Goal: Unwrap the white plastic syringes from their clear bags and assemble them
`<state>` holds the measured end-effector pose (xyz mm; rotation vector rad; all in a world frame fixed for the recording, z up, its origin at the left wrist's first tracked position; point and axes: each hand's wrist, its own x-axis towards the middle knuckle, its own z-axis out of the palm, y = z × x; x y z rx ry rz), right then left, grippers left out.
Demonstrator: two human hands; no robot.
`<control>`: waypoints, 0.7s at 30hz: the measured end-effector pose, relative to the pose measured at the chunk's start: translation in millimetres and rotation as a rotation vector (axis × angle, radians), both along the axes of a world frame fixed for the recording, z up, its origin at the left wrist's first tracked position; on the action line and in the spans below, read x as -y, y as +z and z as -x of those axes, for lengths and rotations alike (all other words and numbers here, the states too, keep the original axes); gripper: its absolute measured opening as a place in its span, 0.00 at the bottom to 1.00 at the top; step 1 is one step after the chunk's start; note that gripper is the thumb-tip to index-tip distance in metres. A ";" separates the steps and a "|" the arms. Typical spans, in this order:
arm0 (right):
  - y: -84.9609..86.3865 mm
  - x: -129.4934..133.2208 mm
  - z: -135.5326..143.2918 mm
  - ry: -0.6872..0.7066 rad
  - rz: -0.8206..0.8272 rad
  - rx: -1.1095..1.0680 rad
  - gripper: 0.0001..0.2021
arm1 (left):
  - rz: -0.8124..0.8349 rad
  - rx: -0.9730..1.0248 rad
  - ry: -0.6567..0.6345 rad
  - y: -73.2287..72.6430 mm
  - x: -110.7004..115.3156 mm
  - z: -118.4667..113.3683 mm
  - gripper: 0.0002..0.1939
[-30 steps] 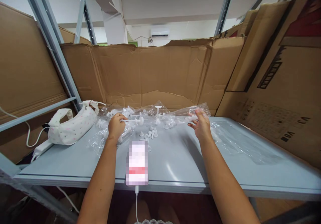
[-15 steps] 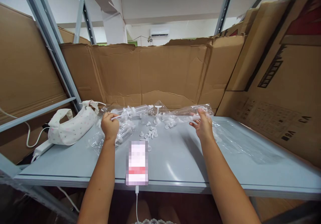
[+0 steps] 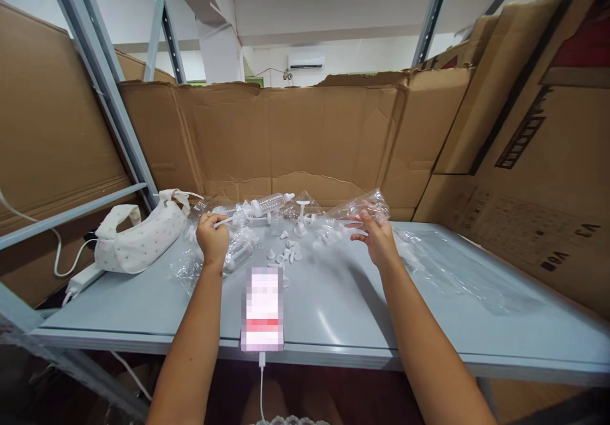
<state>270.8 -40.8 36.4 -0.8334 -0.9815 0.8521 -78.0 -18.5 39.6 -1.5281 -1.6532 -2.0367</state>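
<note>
The left hand (image 3: pixel 212 237) pinched a thin white stem (image 3: pixel 223 221) carrying a clear bottle (image 3: pixel 271 203); the right hand (image 3: pixel 376 239), fingers spread, steadied the plastic bag (image 3: pixel 355 209), whose mouth should have been held open and level.

A packing workshop: metal racking (image 3: pixel 102 79), cardboard walls (image 3: pixel 286 139) (flattened boxes), grey workbench (image 3: pixel 343 310).
</note>
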 end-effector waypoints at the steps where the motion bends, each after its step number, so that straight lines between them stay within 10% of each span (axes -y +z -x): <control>1: 0.7 1.0 0.7 0.009 -0.016 0.005 0.29 | -0.001 -0.011 -0.005 -0.1 0.3 -0.6 0.13; 21: 5.6 4.5 -5.9 0.044 -0.145 -0.181 0.26 | 0.108 0.101 -0.038 -8.7 -10.9 0.7 0.13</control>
